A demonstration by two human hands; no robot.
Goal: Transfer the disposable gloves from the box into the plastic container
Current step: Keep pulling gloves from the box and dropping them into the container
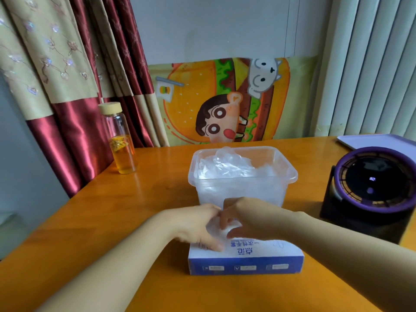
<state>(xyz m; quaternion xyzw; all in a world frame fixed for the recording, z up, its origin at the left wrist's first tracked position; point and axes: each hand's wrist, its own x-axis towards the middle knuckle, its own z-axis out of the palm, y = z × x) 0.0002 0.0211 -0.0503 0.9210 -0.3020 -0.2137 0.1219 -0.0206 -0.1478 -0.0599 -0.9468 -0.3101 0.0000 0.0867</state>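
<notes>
A blue and white glove box (252,260) lies flat on the orange table (112,221), near its front edge. Just behind it stands a clear plastic container (242,176) with crumpled clear gloves (225,167) heaped inside. Both hands meet over the box's far end. My left hand (198,226) rests on the box top, thumb down on its left side. My right hand (245,217) curls its fingers round a wad of clear gloves (217,227) bulging from the box opening. The opening itself is hidden by the hands.
A glass bottle (121,140) with amber liquid stands at the table's left rear. At the right sits a black and purple round device (371,190), with a pale tray (380,140) behind it. Curtains and a cartoon cloth hang behind the table.
</notes>
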